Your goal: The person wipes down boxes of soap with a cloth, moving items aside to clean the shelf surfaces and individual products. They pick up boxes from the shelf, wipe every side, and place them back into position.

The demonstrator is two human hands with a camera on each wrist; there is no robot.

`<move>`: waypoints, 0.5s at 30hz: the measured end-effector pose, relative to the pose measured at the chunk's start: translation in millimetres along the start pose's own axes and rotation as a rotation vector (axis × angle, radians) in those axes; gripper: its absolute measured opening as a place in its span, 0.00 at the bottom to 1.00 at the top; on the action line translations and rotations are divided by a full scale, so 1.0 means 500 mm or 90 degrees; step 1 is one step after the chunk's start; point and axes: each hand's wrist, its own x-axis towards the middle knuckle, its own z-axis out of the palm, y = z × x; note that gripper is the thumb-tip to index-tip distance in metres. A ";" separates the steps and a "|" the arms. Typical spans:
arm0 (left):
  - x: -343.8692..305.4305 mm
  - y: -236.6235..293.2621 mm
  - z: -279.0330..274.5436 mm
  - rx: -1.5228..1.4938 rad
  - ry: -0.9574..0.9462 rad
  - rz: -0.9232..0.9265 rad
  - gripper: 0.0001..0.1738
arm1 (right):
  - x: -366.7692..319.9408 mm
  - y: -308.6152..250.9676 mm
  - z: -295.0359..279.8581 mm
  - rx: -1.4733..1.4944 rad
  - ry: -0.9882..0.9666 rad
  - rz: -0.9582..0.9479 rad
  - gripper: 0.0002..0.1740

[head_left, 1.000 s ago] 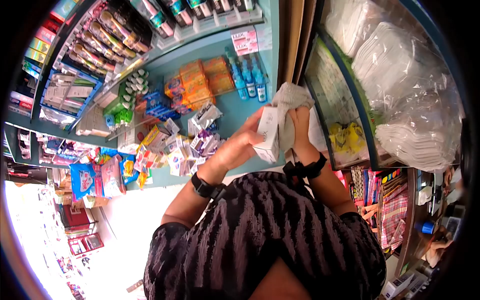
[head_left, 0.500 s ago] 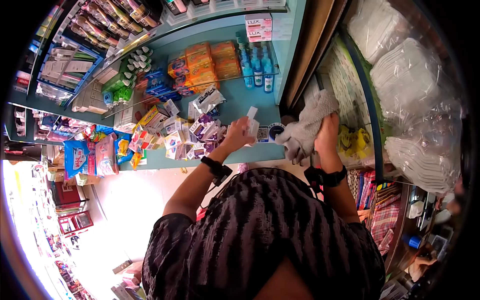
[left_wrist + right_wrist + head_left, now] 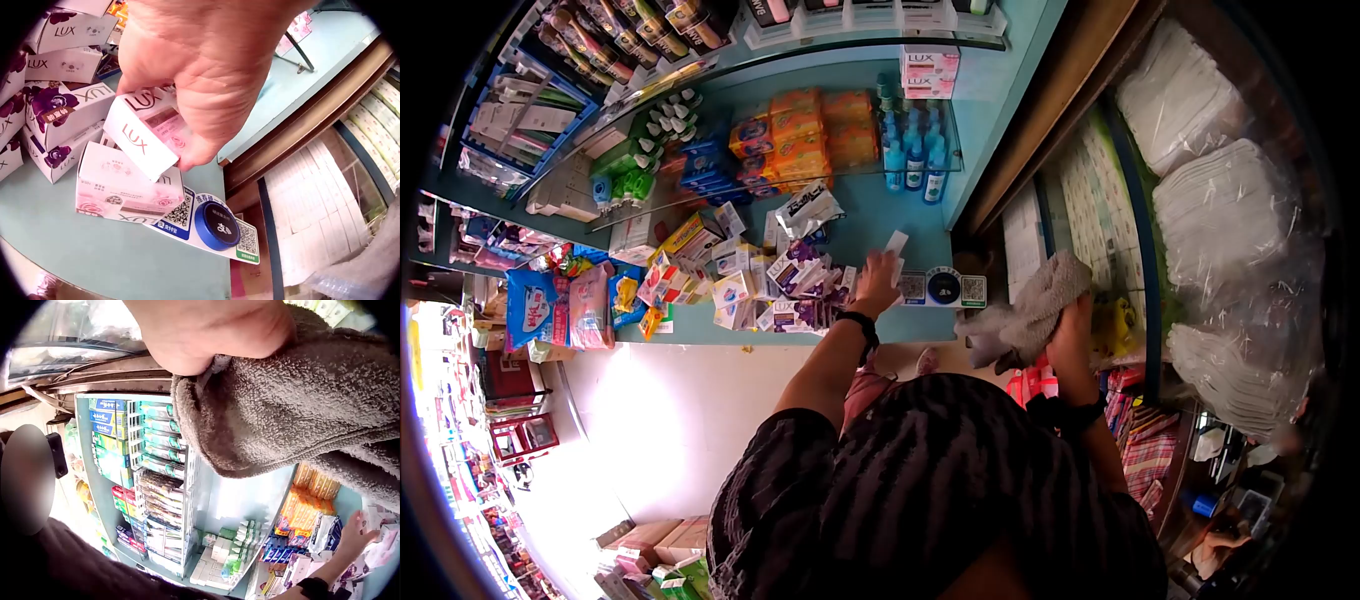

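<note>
In the left wrist view the left hand [image 3: 194, 75] grips a white and pink LUX box [image 3: 147, 134], tilted, over another pink LUX box [image 3: 128, 184] lying on the pale blue shelf [image 3: 69, 244]. Purple LUX boxes [image 3: 59, 122] are piled to the left of it. The right hand [image 3: 1072, 325] holds a bunched grey towel [image 3: 1045, 300] off the shelf's right end in the head view; in the right wrist view the towel [image 3: 281, 406] hangs from its curled fingers.
A round blue device on a QR-code card [image 3: 943, 289] lies right of the left hand. Blue bottles [image 3: 915, 160] and orange packs [image 3: 800, 135] stand behind, beneath a glass shelf. Plastic-wrapped white stacks [image 3: 1220, 210] fill the right side.
The left hand has moved left and down with a box, away from the towel, to beside the purple boxes. The right hand has drawn the towel right and lower.
</note>
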 end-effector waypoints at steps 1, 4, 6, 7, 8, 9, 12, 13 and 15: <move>-0.001 0.002 0.005 0.011 -0.006 -0.015 0.45 | 0.000 -0.002 -0.005 0.008 0.007 0.007 0.17; 0.000 0.005 0.012 0.030 -0.007 -0.025 0.45 | 0.002 -0.005 -0.020 0.009 0.014 0.013 0.18; -0.002 0.012 0.003 0.041 -0.007 -0.015 0.45 | 0.012 0.011 -0.040 -0.016 0.002 -0.004 0.19; -0.004 0.021 -0.007 0.047 -0.010 -0.008 0.44 | 0.018 0.024 -0.047 -0.014 0.003 -0.020 0.19; -0.004 0.031 -0.018 0.054 -0.013 -0.001 0.43 | 0.025 0.041 -0.054 -0.011 0.005 -0.037 0.18; 0.001 0.030 -0.022 0.026 -0.030 0.044 0.41 | 0.026 0.036 -0.042 -0.007 0.007 -0.054 0.18; 0.019 0.069 -0.076 -0.058 -0.074 0.162 0.30 | 0.015 0.003 -0.005 0.129 -0.038 -0.008 0.17; 0.024 0.100 -0.114 -0.111 -0.091 0.173 0.28 | 0.014 0.004 0.001 0.145 -0.063 -0.018 0.17; 0.045 0.151 -0.181 -0.218 -0.123 0.199 0.26 | 0.017 0.004 0.009 0.174 -0.111 -0.045 0.17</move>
